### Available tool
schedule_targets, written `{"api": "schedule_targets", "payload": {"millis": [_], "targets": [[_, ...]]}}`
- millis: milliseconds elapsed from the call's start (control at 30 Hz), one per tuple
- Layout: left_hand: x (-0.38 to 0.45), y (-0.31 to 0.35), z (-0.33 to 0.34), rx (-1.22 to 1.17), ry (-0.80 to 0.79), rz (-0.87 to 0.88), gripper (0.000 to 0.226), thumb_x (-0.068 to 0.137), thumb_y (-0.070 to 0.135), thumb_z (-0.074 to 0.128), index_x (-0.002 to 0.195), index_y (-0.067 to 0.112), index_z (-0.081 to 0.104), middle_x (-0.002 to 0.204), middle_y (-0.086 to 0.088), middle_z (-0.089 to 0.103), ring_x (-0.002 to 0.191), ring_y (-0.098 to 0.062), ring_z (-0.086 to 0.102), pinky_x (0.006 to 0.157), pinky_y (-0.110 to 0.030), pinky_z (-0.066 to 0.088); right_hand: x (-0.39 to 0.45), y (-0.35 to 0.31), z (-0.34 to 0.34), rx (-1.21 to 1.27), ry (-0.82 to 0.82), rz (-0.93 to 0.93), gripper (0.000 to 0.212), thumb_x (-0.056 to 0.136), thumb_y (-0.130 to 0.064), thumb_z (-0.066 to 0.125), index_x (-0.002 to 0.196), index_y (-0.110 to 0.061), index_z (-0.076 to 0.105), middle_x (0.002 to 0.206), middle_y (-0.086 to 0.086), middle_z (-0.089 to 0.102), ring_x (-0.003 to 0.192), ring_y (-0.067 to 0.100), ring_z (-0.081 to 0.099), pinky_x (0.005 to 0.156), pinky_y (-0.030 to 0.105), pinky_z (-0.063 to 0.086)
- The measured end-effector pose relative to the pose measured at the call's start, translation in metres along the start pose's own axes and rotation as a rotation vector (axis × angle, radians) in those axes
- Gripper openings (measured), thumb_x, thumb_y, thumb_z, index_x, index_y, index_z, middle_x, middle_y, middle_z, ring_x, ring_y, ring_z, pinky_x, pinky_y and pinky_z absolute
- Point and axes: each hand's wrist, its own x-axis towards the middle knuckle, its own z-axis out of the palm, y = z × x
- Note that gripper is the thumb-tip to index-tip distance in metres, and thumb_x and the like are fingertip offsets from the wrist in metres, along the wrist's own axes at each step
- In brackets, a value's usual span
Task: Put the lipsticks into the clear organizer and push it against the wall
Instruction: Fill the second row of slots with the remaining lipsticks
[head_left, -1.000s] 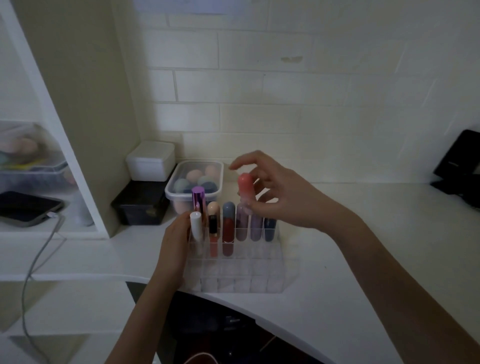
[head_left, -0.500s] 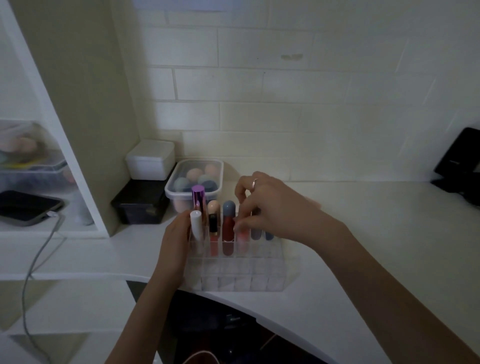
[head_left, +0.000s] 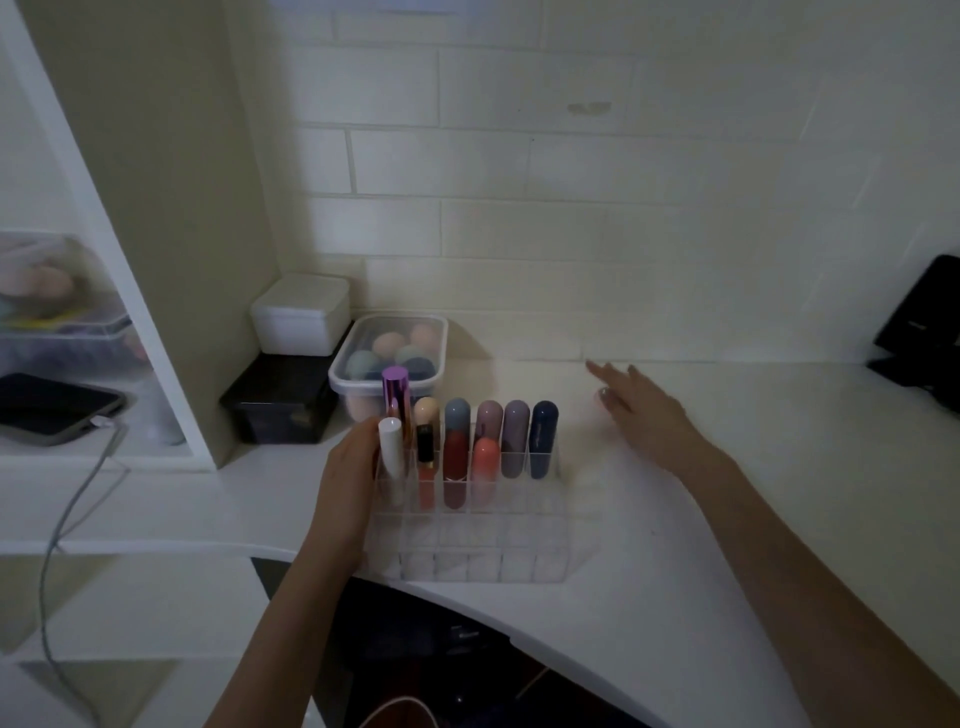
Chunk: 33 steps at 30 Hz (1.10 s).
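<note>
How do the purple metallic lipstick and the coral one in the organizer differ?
The purple metallic lipstick is a flat-topped, shiny cylinder; the coral lipstick is matte with a rounded cap. The purple one stands at the back left and rises highest; the coral one sits in a row nearer the front. Both stand upright in the clear organizer.

Beyond the left hand (head_left: 345, 483), a lidded clear plastic tub of pastel makeup sponges (head_left: 389, 353) stands beside a small white lidded box (head_left: 301, 313) stacked on a black box (head_left: 280, 402). Far left, a dark phone (head_left: 52, 408) with grey cable (head_left: 67, 525) lies on a white shelf (head_left: 93, 452).
</note>
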Motion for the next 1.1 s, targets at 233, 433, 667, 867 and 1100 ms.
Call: {"api": "schedule_targets", "payload": {"millis": [233,433,667,867,1100], "targets": [[0.001,0.002,0.001,-0.057,0.008,-0.045,0.027,0.090,0.035,0.043,0.077,0.027,0.065,0.087,-0.007,0.067,0.090,-0.027,0.061,0.079,-0.038,0.048,-0.003,0.003,0.014,0.166,0.074,-0.073,0.036,0.092,0.004,0.043,0.124,-0.006,0.057,0.132,0.016,0.054,0.124,0.029,0.049,0.105,0.025,0.030],[0.000,0.002,0.000,-0.044,0.017,-0.030,0.033,0.092,0.031,0.040,0.074,0.027,0.067,0.087,-0.008,0.068,0.086,-0.026,0.061,0.077,-0.039,0.047,-0.002,-0.012,-0.006,0.542,0.192,-0.015,0.027,0.086,-0.007,0.059,0.111,-0.017,0.062,0.107,0.007,0.066,0.096,0.024,0.064,0.078,0.020,0.047],[-0.003,0.006,0.001,-0.015,0.023,0.003,0.032,0.096,0.025,0.037,0.079,0.021,0.064,0.086,-0.007,0.066,0.083,-0.023,0.060,0.070,-0.034,0.046,-0.025,-0.068,-0.064,1.019,-0.061,-0.167,0.031,0.090,-0.018,0.059,0.119,-0.022,0.049,0.118,0.003,0.065,0.097,0.022,0.071,0.075,0.039,0.060],[-0.002,0.003,0.001,-0.008,0.013,0.002,0.031,0.096,0.026,0.038,0.081,0.020,0.064,0.092,-0.012,0.067,0.090,-0.030,0.061,0.079,-0.041,0.047,-0.040,-0.101,-0.082,0.946,-0.058,-0.324,0.017,0.090,-0.011,0.060,0.105,-0.012,0.053,0.104,0.016,0.071,0.100,0.015,0.069,0.092,0.033,0.053],[-0.001,0.004,0.000,-0.013,-0.004,-0.030,0.030,0.093,0.032,0.040,0.086,0.021,0.067,0.096,-0.014,0.068,0.095,-0.034,0.062,0.087,-0.051,0.049,-0.054,-0.117,-0.094,0.723,-0.222,-0.394,0.031,0.080,-0.011,0.071,0.105,-0.018,0.054,0.093,0.003,0.075,0.096,0.024,0.069,0.088,0.038,0.056]]}}
